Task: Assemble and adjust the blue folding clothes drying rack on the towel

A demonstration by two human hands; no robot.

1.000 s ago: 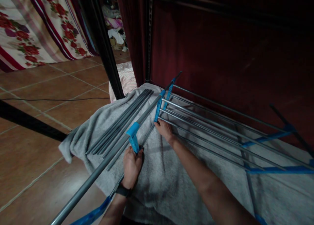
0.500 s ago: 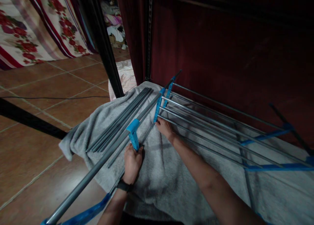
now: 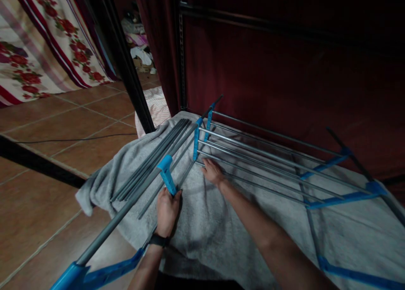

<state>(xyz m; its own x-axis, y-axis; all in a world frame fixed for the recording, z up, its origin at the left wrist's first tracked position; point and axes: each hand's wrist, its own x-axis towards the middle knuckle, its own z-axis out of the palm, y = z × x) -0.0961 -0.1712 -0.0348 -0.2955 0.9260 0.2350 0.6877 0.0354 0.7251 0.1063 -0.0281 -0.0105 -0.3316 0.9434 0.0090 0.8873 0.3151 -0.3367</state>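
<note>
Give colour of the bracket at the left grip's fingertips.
Bright blue bracket; it shows best in the head view, at the left grip.

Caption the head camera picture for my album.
Left hand gripping a blue bracket, right hand near grey rods, grey blanket beneath.

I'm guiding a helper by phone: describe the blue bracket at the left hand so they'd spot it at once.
Find the grey blanket, then the thick grey pole slanting across its left side. On that pole sits the blue bracket, its lower end at the left hand. Unlike the two blue pieces beyond, it holds none of the rods running rightward.
</note>
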